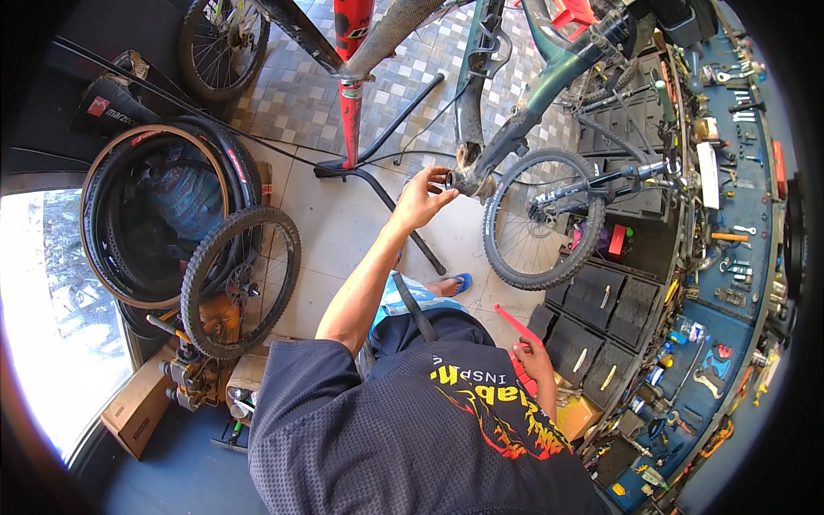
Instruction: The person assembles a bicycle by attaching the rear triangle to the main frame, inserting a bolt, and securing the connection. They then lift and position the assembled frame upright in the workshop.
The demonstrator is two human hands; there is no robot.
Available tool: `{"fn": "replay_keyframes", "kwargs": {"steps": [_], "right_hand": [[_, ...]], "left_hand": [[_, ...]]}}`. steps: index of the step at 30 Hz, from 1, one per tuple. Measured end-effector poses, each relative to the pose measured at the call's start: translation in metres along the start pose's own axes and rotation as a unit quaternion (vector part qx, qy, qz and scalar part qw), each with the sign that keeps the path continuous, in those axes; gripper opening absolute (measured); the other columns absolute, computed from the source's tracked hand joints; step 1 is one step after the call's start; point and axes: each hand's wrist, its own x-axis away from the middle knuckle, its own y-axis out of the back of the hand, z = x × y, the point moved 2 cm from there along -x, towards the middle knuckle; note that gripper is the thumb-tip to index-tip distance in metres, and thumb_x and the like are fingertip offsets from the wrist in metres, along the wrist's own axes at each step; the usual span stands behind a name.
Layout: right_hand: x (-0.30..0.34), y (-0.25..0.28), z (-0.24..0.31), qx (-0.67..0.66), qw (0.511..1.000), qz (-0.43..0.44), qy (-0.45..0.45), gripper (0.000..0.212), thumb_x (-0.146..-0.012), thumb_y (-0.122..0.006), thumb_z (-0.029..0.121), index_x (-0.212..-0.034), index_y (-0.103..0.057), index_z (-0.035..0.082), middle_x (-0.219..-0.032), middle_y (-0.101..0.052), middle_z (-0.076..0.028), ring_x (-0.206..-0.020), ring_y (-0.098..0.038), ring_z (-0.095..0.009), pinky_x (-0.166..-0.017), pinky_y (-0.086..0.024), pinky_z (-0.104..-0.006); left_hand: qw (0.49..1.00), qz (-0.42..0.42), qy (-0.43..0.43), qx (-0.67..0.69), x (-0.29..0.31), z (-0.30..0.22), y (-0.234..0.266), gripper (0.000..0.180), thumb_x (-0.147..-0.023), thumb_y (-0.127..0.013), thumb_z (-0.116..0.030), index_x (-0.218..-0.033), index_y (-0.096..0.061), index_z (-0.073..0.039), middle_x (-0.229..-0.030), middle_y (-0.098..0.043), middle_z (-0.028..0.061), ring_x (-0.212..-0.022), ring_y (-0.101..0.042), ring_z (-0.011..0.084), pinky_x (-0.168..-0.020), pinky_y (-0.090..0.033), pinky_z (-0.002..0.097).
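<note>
Left hand: the left hand [425, 199] pinches a dark ring [449, 180] between thumb and fingers, right at the muddy low end of the bicycle frame [549, 90].
Right hand: the right hand [534, 360] grips a long red tool [512, 320], just left of the cabinet's black drawers [592, 318].
Room to move: pale floor [330, 225] lies open to the left hand's left; a black stand leg [396, 204] passes below its wrist, and a wheel [545, 219] stands near the frame's right side.
Hard to see: I can't tell whether the ring is seated in the frame; fingers cover part of the tool, and the frame's top is cut off.
</note>
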Motion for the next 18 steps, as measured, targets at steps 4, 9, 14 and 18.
{"fn": "replay_keyframes", "kwargs": {"steps": [4,9,14,18], "right_hand": [[-0.0009,-0.0006,0.0071,0.012,1.0,-0.001,0.018,0.059,-0.093,-0.078,0.037,-0.136,-0.064,-0.001,-0.106,-0.078,-0.017,-0.1,-0.074,-0.025,-0.091,-0.056,-0.0362],[-0.0023,0.0001,0.006,0.022,1.0,0.001,0.0,0.059,-0.094,-0.077,0.037,-0.136,-0.064,-0.001,-0.107,-0.078,-0.018,-0.102,-0.075,-0.026,-0.092,-0.056,-0.037],[-0.0024,-0.001,0.0036,0.014,1.0,0.003,0.014,0.059,-0.094,-0.077,0.038,-0.136,-0.064,-0.002,-0.108,-0.078,-0.019,-0.104,-0.075,-0.027,-0.093,-0.056,-0.037],[-0.001,-0.0035,-0.0001,0.004,1.0,0.001,-0.006,0.059,-0.094,-0.077,0.038,-0.135,-0.064,-0.002,-0.108,-0.078,-0.019,-0.103,-0.075,-0.027,-0.093,-0.056,-0.0369]], "left_hand": [[1.0,0.0,-0.003,0.005,-0.0011,0.0009,0.0003,0.061,-0.089,-0.085,-0.024,-0.139,-0.06,0.0,-0.125,-0.072,0.0201,-0.102,-0.075,0.0246,-0.087,-0.059,0.0384],[1.0,0.012,-0.018,0.003,0.0005,0.0016,0.0025,0.061,-0.089,-0.085,-0.021,-0.14,-0.06,-0.001,-0.129,-0.07,0.0197,-0.103,-0.074,0.0249,-0.087,-0.059,0.0384],[1.0,0.023,-0.021,0.0,-0.0001,0.006,0.0056,0.061,-0.089,-0.084,-0.019,-0.142,-0.059,-0.003,-0.129,-0.07,0.018,-0.105,-0.073,0.0224,-0.089,-0.059,0.0382],[0.999,-0.002,-0.036,0.001,0.0024,0.0065,0.0046,0.058,-0.089,-0.085,-0.018,-0.141,-0.061,-0.006,-0.128,-0.068,0.0152,-0.103,-0.073,0.0221,-0.086,-0.059,0.0376]]}}
